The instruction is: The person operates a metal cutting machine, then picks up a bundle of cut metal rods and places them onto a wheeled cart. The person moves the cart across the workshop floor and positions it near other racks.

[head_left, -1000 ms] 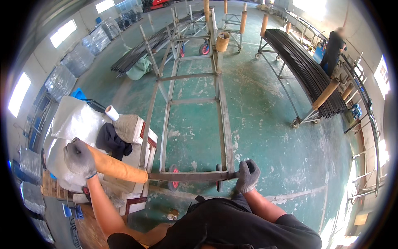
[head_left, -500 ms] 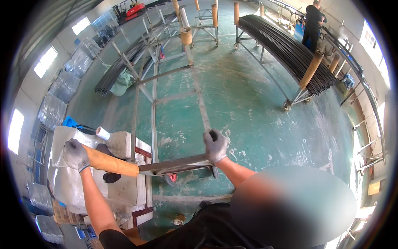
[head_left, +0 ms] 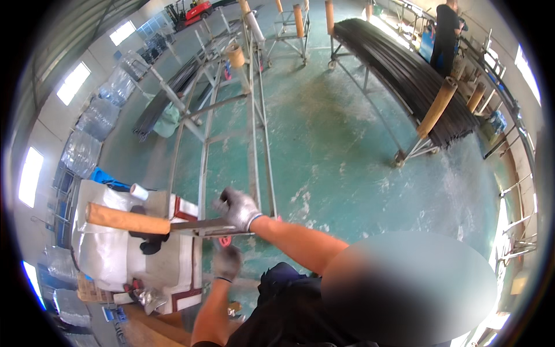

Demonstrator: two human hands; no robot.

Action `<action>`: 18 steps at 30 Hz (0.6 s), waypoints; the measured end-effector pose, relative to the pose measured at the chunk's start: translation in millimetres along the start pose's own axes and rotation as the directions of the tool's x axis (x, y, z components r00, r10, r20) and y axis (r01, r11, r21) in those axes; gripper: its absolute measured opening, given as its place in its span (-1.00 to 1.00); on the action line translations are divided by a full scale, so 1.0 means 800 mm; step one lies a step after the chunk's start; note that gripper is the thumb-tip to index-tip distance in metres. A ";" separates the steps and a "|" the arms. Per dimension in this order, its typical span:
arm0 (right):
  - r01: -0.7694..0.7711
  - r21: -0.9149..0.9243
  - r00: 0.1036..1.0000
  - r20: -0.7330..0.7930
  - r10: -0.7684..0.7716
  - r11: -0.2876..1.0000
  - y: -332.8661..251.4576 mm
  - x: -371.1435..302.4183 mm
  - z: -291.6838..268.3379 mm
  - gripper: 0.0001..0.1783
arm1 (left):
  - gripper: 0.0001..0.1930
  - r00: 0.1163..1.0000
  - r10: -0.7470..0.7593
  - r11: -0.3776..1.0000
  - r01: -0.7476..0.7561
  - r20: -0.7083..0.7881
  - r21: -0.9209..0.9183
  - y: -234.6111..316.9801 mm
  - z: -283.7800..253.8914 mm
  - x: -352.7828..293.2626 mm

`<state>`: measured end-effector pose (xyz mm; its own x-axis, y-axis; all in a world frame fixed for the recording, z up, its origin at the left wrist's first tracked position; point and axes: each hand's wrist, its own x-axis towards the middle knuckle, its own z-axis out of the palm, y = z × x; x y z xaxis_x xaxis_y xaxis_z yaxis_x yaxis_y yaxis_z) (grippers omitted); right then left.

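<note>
A long metal cart frame (head_left: pixel 253 156) stretches away in front of me, with a tan tube (head_left: pixel 127 218) sleeved over the post at its near left end. My right hand (head_left: pixel 238 209), in a grey glove, rests on the near crossbar with its fingers curled at the metal. Lower down, just my side of that bar, hangs my left hand (head_left: pixel 228 263), also gloved and off the tube. It is blurred, and its fingers do not show clearly. Close above it is a red caster wheel (head_left: pixel 224 240) under the frame.
Wrapped panels (head_left: pixel 104 254) are stacked at the left, with a white film roll (head_left: pixel 139 192) on them. Another cart at the right carries black rods (head_left: pixel 399 75). More rods (head_left: pixel 167 98) lie at far left. A person (head_left: pixel 445 37) stands far right; a red forklift (head_left: pixel 193 13) is behind.
My left hand has let go of the tan tube and moved right and down, below the crossbar. My right hand has shifted left along the frame. The frame's position in view has turned slightly.
</note>
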<state>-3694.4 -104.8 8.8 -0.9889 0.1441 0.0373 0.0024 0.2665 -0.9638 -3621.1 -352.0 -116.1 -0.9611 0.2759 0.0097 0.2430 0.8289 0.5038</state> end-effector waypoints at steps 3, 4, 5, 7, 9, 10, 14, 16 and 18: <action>0.129 -0.092 0.980 0.165 -0.113 0.987 0.022 0.009 -0.063 -0.22 | -0.81 0.902 0.165 0.986 -0.148 0.399 -0.073 0.161 0.099 0.008; 0.124 -0.099 0.983 0.149 -0.109 0.987 0.025 0.009 -0.085 -0.18 | -0.80 0.873 0.241 0.970 -0.211 0.424 -0.118 0.190 0.133 0.017; 0.115 -0.108 0.990 0.095 -0.105 0.987 0.044 0.017 -0.112 -0.19 | -0.79 0.832 0.326 0.945 -0.281 0.449 -0.166 0.214 0.172 0.034; 0.121 -0.125 0.993 0.005 -0.121 0.985 0.081 0.041 -0.166 -0.21 | -0.79 0.789 0.392 0.919 -0.311 0.472 -0.243 0.248 0.222 0.081; 0.009 -0.132 1.000 -0.014 -0.011 0.991 0.124 0.070 -0.233 -0.20 | -0.78 0.789 0.360 0.925 -0.233 0.498 -0.300 0.277 0.262 0.134; -0.053 -0.140 0.999 -0.015 0.052 0.989 0.147 0.082 -0.273 -0.20 | -0.77 0.779 0.345 0.931 -0.214 0.524 -0.294 0.279 0.284 0.167; -0.454 -0.333 0.891 -0.187 0.414 0.827 0.323 0.072 -0.487 -0.22 | -0.69 0.810 0.098 0.986 0.002 0.578 -0.169 0.356 0.319 0.309; -0.703 -0.342 0.707 -0.431 0.560 0.624 0.428 0.010 -0.596 -0.37 | -0.68 0.827 0.037 0.994 0.026 0.561 -0.104 0.380 0.349 0.375; -0.900 -0.124 0.394 -0.641 0.659 0.417 0.505 -0.090 -0.685 -0.39 | -0.68 0.792 0.043 0.995 0.019 0.608 -0.096 0.402 0.379 0.443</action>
<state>-3540.5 514.8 -238.3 -0.2924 0.8431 -0.4513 0.9097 0.0996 -0.4032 -3843.8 159.9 -212.8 -0.6715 0.5506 -0.4960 0.2106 0.7835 0.5847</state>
